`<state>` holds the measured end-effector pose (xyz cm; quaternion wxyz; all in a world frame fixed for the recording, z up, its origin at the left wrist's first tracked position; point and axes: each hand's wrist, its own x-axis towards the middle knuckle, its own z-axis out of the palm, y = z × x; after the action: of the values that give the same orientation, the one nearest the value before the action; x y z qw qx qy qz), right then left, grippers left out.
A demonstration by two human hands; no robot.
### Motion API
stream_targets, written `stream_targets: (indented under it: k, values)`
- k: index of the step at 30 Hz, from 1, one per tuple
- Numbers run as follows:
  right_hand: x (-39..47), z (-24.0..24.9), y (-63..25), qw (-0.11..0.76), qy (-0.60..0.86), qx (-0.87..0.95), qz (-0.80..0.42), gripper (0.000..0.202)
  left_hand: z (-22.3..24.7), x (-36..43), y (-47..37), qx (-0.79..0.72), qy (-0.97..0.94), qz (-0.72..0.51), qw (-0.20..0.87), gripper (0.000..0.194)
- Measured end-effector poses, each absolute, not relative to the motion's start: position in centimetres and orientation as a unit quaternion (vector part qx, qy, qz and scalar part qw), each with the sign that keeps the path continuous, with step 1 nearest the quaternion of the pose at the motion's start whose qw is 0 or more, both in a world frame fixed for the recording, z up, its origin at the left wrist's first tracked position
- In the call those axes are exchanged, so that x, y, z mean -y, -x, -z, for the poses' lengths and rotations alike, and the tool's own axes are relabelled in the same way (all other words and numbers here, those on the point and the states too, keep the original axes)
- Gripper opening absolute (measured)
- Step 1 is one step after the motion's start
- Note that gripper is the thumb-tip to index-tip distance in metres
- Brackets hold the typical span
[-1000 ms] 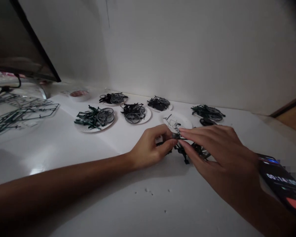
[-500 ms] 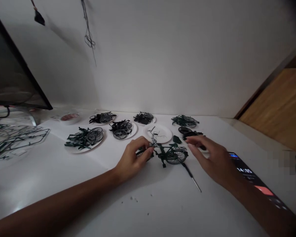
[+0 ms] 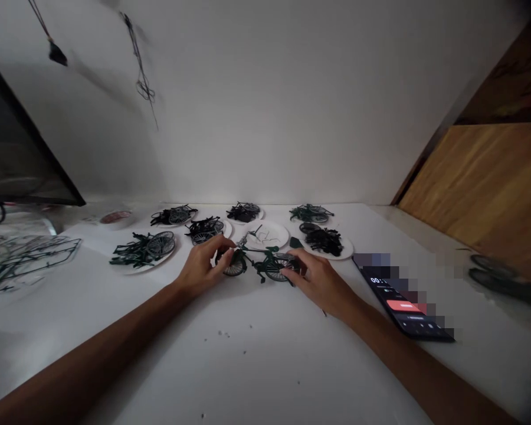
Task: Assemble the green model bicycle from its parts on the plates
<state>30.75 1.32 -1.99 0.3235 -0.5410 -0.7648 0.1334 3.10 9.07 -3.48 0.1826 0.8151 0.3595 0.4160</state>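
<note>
A small dark green model bicycle [image 3: 260, 256] stands upright on the white table between my two hands. My left hand [image 3: 203, 264] is closed on its front wheel, thumb and fingers pinching the rim. At the other end, the fingers of my right hand [image 3: 321, 278] pinch the rear wheel. Just behind the rear wheel lies a small dark green piece [image 3: 295, 242]. A screwdriver tip [image 3: 324, 313] pokes out from beneath my right hand; the rest of that tool is hidden.
White plates with dark bicycle parts [image 3: 147, 250] line the back. One plate [image 3: 279, 229] carries thin wire-like pieces. A lit phone [image 3: 402, 307] lies at right. Tiny bits [image 3: 223, 334] are scattered in front. Green part frames [image 3: 30, 257] and a monitor [image 3: 22, 141] are at left.
My right hand has come in from the right and closed on the rear wheel, covering most of the screwdriver. My left hand stays at the front wheel. The camera view has shifted right.
</note>
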Motion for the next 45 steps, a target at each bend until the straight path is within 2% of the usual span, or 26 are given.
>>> stream_targets:
  k: [2, 5, 8, 15, 20, 24, 28, 35, 40, 43, 45]
  values:
    - [-1.5, 2.2, -30.9, 0.325, 0.541, 0.764, -0.131, 0.016, 3.7, -9.5, -2.6, -0.386, -0.796, -0.428, 0.185, 0.03]
    - [-1.7, 2.5, -31.1, 0.328, 0.539, 0.765, -0.129, 0.019, 4.1, -10.0, -2.2, -0.418, -0.765, -0.444, 0.207, 0.047]
    - [-1.8, 2.5, -31.3, 0.332, 0.535, 0.765, -0.138, 0.021, 4.3, -10.1, -2.3, -0.433, -0.746, -0.444, 0.242, 0.056]
    - [-2.1, 2.6, -31.6, 0.337, 0.538, 0.747, -0.2, 0.017, 4.0, -9.6, -2.8, -0.401, -0.763, -0.397, 0.314, 0.059]
    - [-2.2, 2.7, -31.3, 0.339, 0.543, 0.729, -0.243, 0.034, 3.5, -9.4, -2.9, -0.368, -0.781, -0.367, 0.346, 0.06]
    - [-2.0, 2.8, -31.0, 0.324, 0.537, 0.737, -0.252, 0.015, 3.5, -9.1, -3.1, -0.362, -0.78, -0.347, 0.374, 0.061]
    - [-2.2, 3.1, -31.6, 0.324, 0.54, 0.746, -0.218, 0.023, 3.6, -9.7, -2.6, -0.387, -0.76, -0.349, 0.389, 0.061]
    - [-2.4, 2.5, -32.9, 0.31, 0.518, 0.776, -0.181, 0.026, 3.8, -11.7, -0.6, -0.424, -0.765, -0.371, 0.312, 0.058]
    - [-1.9, 1.3, -33.9, 0.307, 0.488, 0.806, -0.135, 0.035, 4.0, -11.6, -0.6, -0.374, -0.831, -0.359, 0.202, 0.028]
    - [-2.3, 1.2, -34.4, 0.319, 0.495, 0.801, -0.107, 0.035, 4.1, -11.5, -1.0, -0.306, -0.881, -0.32, 0.165, 0.04]
    - [-2.7, 1.5, -34.6, 0.331, 0.507, 0.79, -0.098, 0.029, 4.1, -11.4, -1.2, -0.268, -0.909, -0.282, 0.151, 0.038]
